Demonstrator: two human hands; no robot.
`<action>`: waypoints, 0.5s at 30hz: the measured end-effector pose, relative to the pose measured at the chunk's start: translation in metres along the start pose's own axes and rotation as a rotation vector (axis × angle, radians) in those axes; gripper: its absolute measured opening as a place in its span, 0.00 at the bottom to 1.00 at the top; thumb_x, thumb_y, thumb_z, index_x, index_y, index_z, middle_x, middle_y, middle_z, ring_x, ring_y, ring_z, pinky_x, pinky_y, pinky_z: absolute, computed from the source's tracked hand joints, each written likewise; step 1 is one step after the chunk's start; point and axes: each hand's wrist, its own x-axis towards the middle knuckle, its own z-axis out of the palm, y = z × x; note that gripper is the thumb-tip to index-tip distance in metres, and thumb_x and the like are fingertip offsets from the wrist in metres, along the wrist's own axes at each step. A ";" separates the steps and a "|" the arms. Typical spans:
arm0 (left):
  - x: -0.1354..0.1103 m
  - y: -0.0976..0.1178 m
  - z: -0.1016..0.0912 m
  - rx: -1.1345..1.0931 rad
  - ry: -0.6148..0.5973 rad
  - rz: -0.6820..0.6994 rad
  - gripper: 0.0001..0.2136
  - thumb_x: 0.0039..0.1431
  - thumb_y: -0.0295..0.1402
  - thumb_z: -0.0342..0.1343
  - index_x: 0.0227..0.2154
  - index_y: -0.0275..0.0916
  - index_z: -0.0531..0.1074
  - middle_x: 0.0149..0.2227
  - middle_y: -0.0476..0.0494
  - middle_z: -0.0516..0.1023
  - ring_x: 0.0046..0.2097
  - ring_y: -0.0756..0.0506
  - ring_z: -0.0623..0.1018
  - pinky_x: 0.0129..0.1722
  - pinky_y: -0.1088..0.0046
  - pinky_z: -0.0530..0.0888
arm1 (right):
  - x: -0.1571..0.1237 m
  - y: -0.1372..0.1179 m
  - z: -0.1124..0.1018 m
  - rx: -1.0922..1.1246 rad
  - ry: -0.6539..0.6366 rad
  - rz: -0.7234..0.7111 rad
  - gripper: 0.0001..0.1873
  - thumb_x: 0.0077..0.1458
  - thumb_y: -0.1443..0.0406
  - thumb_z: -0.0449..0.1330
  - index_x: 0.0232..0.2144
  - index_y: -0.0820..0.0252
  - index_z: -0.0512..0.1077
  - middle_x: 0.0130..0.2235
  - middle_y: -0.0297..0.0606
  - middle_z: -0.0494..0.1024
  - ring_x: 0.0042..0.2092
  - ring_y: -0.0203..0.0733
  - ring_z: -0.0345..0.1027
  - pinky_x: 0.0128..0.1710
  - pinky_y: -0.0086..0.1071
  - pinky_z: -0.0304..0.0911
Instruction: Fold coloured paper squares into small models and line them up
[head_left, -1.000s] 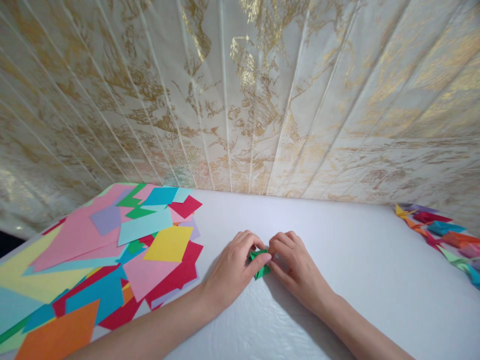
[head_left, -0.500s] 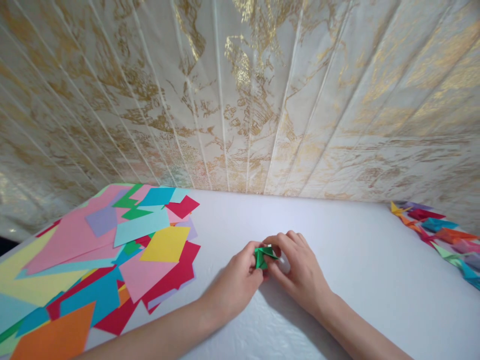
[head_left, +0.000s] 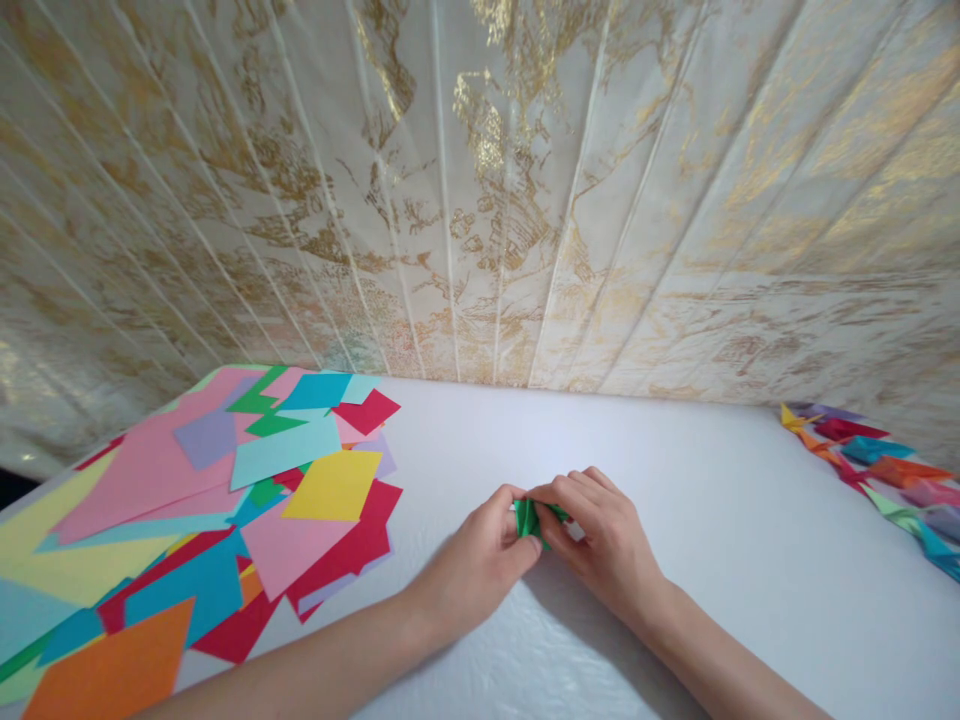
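A small piece of folded green paper (head_left: 528,520) is held between both hands, low over the white table. My left hand (head_left: 484,545) pinches its left side, with the thumb pressed on the near edge. From the right, my right hand (head_left: 596,525) grips the other side between thumb and curled fingers. Fingers cover much of the paper, so its full folded shape is hidden.
Loose coloured paper sheets (head_left: 296,550) overlap across the left of the white table (head_left: 480,430). Several folded paper figures (head_left: 870,450) lie in rows at the far right. A gold-patterned white curtain (head_left: 487,200) hangs behind the table's far edge.
My right hand's fingers have closed further over the green paper, and less of it shows on the right. My left thumb has moved up and right onto its near edge.
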 end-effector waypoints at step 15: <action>0.005 -0.001 -0.003 -0.057 -0.009 0.040 0.14 0.61 0.43 0.57 0.40 0.37 0.69 0.36 0.44 0.77 0.41 0.43 0.78 0.42 0.68 0.73 | -0.003 0.000 -0.002 0.552 -0.027 0.338 0.08 0.61 0.68 0.57 0.39 0.55 0.77 0.33 0.35 0.76 0.36 0.39 0.71 0.37 0.31 0.65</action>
